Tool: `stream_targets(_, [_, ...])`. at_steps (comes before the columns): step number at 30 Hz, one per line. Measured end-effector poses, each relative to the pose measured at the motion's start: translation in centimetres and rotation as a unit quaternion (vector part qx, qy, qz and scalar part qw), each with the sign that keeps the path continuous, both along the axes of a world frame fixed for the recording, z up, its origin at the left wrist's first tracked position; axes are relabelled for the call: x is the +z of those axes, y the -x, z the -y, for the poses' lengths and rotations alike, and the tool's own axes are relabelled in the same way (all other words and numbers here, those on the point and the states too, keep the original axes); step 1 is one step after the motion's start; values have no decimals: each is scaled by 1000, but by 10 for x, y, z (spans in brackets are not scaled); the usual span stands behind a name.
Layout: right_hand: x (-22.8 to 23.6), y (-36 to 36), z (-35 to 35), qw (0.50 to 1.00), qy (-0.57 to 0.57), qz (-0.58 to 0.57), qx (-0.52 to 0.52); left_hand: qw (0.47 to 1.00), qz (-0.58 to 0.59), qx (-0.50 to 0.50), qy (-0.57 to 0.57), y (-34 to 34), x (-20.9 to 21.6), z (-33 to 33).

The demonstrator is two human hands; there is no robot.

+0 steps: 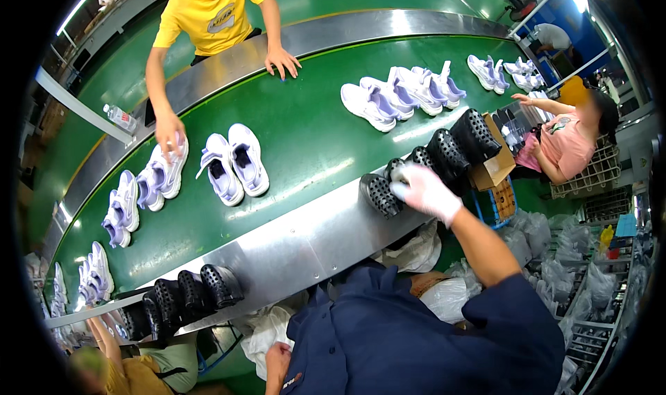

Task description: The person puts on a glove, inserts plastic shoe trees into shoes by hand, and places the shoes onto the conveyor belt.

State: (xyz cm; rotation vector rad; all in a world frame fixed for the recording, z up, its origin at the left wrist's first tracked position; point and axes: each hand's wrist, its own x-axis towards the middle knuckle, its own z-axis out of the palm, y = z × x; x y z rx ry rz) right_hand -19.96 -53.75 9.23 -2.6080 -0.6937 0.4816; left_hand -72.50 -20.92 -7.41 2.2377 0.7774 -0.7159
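Several black perforated insoles (444, 155) stand in a row on the steel rail (312, 235), and our right hand (424, 190), in a white glove, rests on one, fingers curled narrow around its top edge. Just left of the fingertips stands another black piece (380, 195). Beyond them, white-and-lilac shoes (236, 162) lie on the green belt (298, 138). Our left hand (276, 360) hangs low by the navy shirt; its fingers we cannot tell. Best grip, we judge: pinch one edge only, lift straight.
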Motion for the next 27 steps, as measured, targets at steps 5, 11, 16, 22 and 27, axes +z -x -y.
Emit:
stream_targets(5, [-77, -173, -1, 973, 208, 67, -73, 931, 81, 311, 175, -86, 44, 18])
stream_targets(11, [-138, -267, 5, 955, 296, 24, 1, 972, 17, 222, 72, -82, 65, 62])
stream_targets(16, [-143, -299, 21, 933, 356, 49, -14, 982, -29, 160, 96, -95, 81, 81])
stream_targets(22, [-74, -275, -83, 955, 280, 33, 92, 980, 34, 193, 40, -116, 76, 99])
stream_targets(27, [-29, -199, -124, 972, 186, -5, 144, 976, 209, 63, 19, -195, 83, 65])
